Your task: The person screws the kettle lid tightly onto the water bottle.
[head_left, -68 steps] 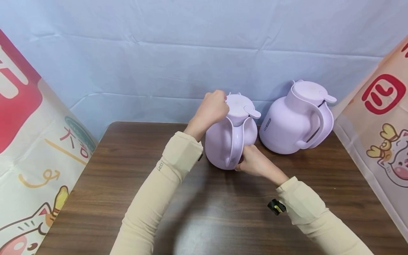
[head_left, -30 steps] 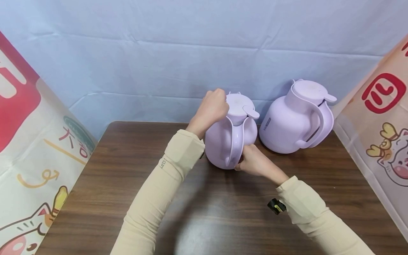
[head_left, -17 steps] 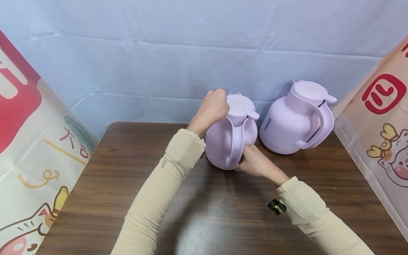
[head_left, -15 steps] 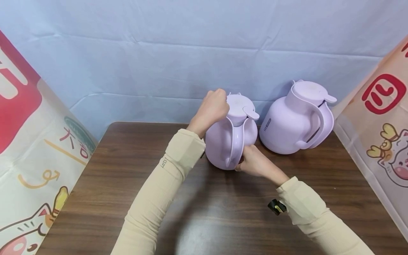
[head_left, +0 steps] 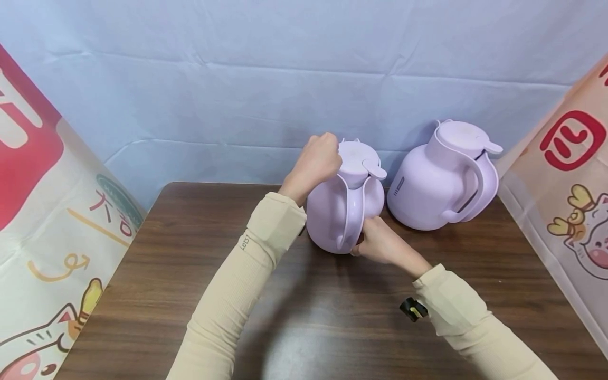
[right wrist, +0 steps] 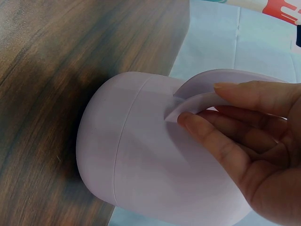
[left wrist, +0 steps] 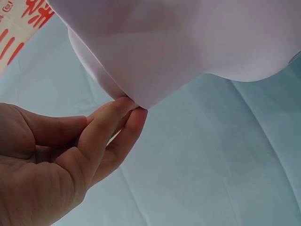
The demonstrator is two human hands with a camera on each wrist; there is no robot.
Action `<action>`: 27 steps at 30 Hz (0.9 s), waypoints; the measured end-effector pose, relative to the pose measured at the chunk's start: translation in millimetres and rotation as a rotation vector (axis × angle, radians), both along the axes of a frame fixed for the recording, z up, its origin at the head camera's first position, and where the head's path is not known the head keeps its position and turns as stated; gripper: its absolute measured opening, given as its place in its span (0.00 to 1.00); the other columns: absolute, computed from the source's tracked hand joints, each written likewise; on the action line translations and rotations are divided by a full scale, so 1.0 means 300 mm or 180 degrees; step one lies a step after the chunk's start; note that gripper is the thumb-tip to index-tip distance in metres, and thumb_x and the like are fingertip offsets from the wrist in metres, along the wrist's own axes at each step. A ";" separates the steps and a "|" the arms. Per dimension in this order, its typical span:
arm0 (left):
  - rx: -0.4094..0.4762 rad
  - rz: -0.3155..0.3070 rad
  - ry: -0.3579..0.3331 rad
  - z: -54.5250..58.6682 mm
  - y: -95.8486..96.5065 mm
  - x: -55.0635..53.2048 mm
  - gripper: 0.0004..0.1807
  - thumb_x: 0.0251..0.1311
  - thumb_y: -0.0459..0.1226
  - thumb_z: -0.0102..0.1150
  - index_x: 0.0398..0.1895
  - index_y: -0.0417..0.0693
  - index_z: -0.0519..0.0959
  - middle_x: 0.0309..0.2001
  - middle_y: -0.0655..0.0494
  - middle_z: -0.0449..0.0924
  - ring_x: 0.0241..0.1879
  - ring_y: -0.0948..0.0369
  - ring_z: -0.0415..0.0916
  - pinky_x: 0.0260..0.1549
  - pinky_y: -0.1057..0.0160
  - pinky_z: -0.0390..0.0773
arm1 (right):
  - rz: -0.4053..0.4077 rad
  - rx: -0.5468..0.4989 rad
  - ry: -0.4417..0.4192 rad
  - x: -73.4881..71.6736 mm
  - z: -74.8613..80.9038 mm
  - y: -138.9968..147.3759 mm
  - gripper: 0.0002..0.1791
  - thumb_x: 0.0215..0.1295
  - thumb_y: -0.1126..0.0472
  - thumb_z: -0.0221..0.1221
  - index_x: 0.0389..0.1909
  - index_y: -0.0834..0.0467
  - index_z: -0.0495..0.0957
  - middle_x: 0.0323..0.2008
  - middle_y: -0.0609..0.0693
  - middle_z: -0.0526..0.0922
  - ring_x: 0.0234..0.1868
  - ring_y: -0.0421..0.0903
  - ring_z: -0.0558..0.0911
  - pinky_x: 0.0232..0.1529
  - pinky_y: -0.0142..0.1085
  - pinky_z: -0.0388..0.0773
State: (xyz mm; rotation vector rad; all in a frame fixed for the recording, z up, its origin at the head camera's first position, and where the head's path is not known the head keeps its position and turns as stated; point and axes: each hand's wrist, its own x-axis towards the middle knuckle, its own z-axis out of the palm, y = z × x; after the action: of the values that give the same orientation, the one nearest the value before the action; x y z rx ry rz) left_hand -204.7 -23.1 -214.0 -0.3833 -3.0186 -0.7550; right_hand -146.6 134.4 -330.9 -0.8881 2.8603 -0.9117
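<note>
A lilac thermos jug stands upright at the back of the table, its handle towards me. My left hand is at the left of its top; in the left wrist view the curled fingertips grip the edge of the pouring lip, just under the lid. My right hand pinches the lower end of the handle, with thumb and fingers on either side of it in the right wrist view. The lid with its thumb lever is down on the jug.
A second lilac thermos jug stands close by on the right, handle turned to the right. A pale blue cloth hangs behind the brown wooden table. Printed banners flank it on both sides.
Since the earliest frame my left forearm has shifted slightly to the right, and the thumb lever has swung slightly left. My right hand and both jugs look the same.
</note>
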 end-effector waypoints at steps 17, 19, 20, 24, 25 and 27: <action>0.0383 -0.0058 -0.0009 -0.012 -0.025 0.008 0.14 0.48 0.25 0.40 0.12 0.47 0.55 0.17 0.56 0.52 0.20 0.61 0.53 0.19 0.69 0.57 | -0.0046 0.0028 -0.0019 0.004 0.003 0.002 0.29 0.29 0.74 0.63 0.41 0.68 0.71 0.37 0.60 0.78 0.38 0.53 0.76 0.41 0.47 0.72; 0.0441 -0.0050 -0.0033 -0.011 -0.028 0.010 0.14 0.49 0.25 0.39 0.13 0.47 0.54 0.16 0.56 0.51 0.20 0.61 0.52 0.19 0.69 0.56 | -0.0061 0.0047 -0.0002 0.005 0.003 0.004 0.28 0.29 0.74 0.63 0.41 0.68 0.71 0.36 0.60 0.78 0.37 0.53 0.76 0.40 0.46 0.72; 0.0463 -0.0046 -0.0043 -0.012 -0.030 0.012 0.14 0.49 0.25 0.39 0.13 0.47 0.54 0.16 0.56 0.51 0.19 0.62 0.51 0.19 0.70 0.56 | -0.0064 0.0054 0.0007 0.005 0.003 0.004 0.28 0.29 0.73 0.63 0.41 0.68 0.72 0.36 0.60 0.78 0.37 0.53 0.76 0.40 0.46 0.72; 0.0504 -0.0070 -0.0042 -0.013 -0.036 0.017 0.14 0.50 0.25 0.39 0.13 0.47 0.54 0.16 0.56 0.51 0.19 0.62 0.50 0.19 0.70 0.55 | -0.0092 0.0077 -0.0003 0.006 0.003 0.005 0.27 0.29 0.73 0.64 0.40 0.67 0.72 0.35 0.59 0.79 0.36 0.53 0.77 0.39 0.46 0.73; 0.0516 -0.0075 -0.0045 -0.014 -0.037 0.018 0.14 0.50 0.25 0.38 0.13 0.47 0.54 0.17 0.56 0.51 0.19 0.62 0.49 0.19 0.70 0.55 | -0.0107 0.0087 -0.0011 0.006 0.004 0.005 0.26 0.30 0.73 0.64 0.39 0.67 0.72 0.34 0.59 0.79 0.36 0.53 0.77 0.38 0.46 0.73; 0.0525 -0.0078 -0.0057 -0.017 -0.040 0.020 0.14 0.52 0.25 0.38 0.14 0.46 0.55 0.17 0.56 0.52 0.19 0.62 0.50 0.19 0.70 0.55 | -0.0132 0.0112 -0.0031 0.007 0.004 0.005 0.25 0.30 0.72 0.64 0.39 0.67 0.72 0.33 0.58 0.79 0.36 0.53 0.77 0.38 0.46 0.73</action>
State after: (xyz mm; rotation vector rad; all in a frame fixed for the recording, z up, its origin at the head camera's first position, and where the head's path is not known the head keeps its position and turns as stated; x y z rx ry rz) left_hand -198.8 -35.1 -219.2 -0.4115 -2.9440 -1.0052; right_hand -144.4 136.0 -329.6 -0.8218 2.8875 -0.8637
